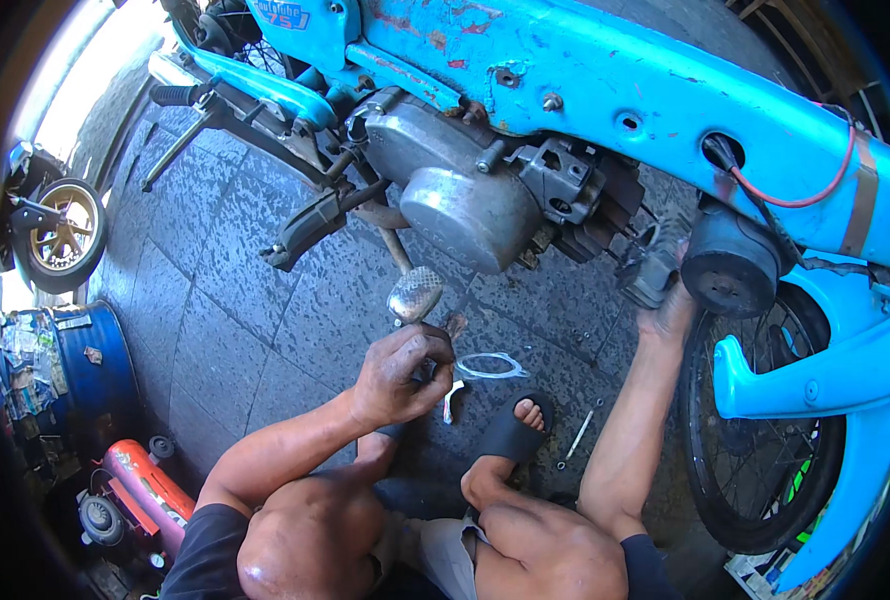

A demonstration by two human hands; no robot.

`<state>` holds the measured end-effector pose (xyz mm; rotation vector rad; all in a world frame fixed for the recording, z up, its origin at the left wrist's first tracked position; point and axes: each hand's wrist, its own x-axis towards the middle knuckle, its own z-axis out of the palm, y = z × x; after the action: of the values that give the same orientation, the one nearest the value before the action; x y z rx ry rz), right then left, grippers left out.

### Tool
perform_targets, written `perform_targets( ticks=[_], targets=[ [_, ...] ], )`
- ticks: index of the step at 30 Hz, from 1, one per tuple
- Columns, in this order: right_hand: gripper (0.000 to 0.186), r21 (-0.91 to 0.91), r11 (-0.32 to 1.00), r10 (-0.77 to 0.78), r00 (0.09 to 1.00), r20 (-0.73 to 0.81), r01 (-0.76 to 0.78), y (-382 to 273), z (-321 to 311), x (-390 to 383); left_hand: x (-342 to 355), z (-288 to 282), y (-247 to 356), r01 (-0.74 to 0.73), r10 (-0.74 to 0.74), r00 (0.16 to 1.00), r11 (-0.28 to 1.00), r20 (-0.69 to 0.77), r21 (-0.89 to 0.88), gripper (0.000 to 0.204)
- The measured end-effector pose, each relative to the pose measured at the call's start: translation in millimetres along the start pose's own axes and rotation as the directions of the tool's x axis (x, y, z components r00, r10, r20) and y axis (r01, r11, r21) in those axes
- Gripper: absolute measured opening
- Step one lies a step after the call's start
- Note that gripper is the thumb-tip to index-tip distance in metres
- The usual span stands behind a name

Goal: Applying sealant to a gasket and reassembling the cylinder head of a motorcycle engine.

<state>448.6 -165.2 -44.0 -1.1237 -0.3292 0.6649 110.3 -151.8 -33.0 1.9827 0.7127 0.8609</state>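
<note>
My left hand (405,372) is closed into a fist just below the metal foot pedal (416,293); whatever it may hold is hidden by the fingers. My right arm reaches forward to a grey ribbed metal part (653,268) at the front of the engine. My right hand (669,308) is wrapped round that part from below, its fingers mostly hidden. The grey engine (470,215) hangs under the light-blue motorcycle frame (585,75). Beside my right hand is a round black part (733,262). A thin ring-shaped gasket (492,366) lies on the floor near my left hand.
A wrench (581,434) and a small white tube (453,402) lie on the dark tiled floor (235,340). The front wheel (765,440) stands at right. At left are a blue drum (95,355), a red air compressor (145,485) and another wheel (62,236).
</note>
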Motion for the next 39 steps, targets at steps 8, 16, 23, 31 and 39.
perform_targets(
  ticks=[8, 16, 23, 31, 39],
  targets=[
    [0.077, -0.267, 0.92, 0.327, 0.936, 0.126, -0.286, -21, -112, -45, 15, 31, 18, 0.605, -0.607, 0.774, 0.624, 0.18, -0.494, 0.01],
    [0.074, -0.182, 0.701, 0.708, 0.641, 0.298, -0.69, 109, -92, -158, 33, 44, 36, 0.645, -0.692, 0.683, 0.42, 0.235, -0.639, 0.011],
    [0.065, 0.153, 0.373, 0.8, 0.4, 0.447, -0.915, 132, -82, -164, 32, 39, 39, 0.698, -0.747, 0.627, 0.411, 0.223, -0.587, 0.012],
    [0.05, -0.004, 0.48, 0.867, 0.474, 0.153, -0.877, 122, -87, -170, 35, 48, 38, 0.705, -0.733, 0.615, 0.346, 0.291, -0.619, 0.011],
    [0.054, -0.734, 0.496, 0.583, 0.804, -0.115, -0.464, 94, -102, -152, 47, 57, 44, 0.714, -0.721, 0.615, 0.339, 0.318, -0.612, 0.012]
  ],
)
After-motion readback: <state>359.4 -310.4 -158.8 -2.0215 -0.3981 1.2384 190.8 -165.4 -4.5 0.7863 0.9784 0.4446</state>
